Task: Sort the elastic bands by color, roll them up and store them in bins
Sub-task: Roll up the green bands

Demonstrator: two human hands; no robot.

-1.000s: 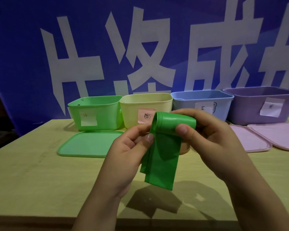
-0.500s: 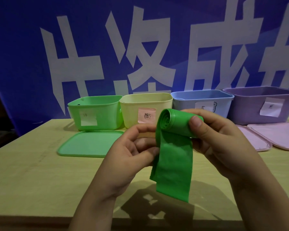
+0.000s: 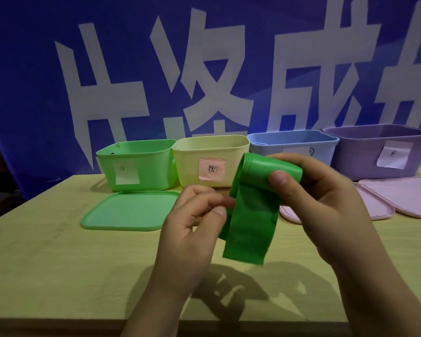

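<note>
Pinching the rolled end of the green elastic band [image 3: 255,203] between thumb and curled fingers, the right hand [image 3: 326,203] holds it above the tabletop [image 3: 58,263]; the left hand [image 3: 192,229] holds the hanging tail at its 9 o'clock edge. Rolling looks roughly half done, and storing remains. At 10 o'clock the green bin [image 3: 136,164] waits open, its lid [image 3: 129,210] flat in front. Cream bin [image 3: 210,159], blue bin [image 3: 292,144] and purple bin [image 3: 379,149] run toward 2 o'clock; their contents cannot be made out.
</note>
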